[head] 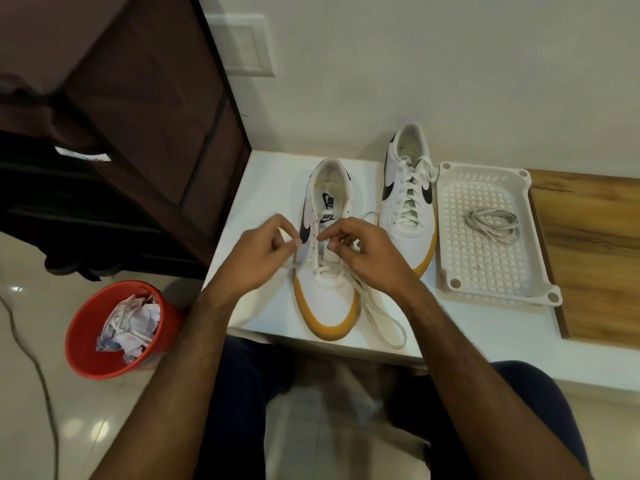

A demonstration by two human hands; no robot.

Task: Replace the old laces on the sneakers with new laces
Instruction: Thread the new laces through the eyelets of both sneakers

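Note:
Two white sneakers with black swooshes and tan soles stand on a white table [263, 188]. The near sneaker [325, 292] is partly laced, with a white lace [381, 320] trailing past its toe toward the table's front edge. My left hand [256, 258] pinches one lace end at the sneaker's left eyelets. My right hand [363, 251] pinches the lace over the tongue. The far sneaker [408, 195] is fully laced. A coiled grey-white lace [491, 223] lies in a white perforated tray [450, 271].
A red bin [90, 327] holding crumpled paper and white laces stands on the floor at left. A dark brown cabinet [145, 109] rises beside the table. A wooden board [595, 258] lies right of the tray. A cable [38, 375] runs across the floor.

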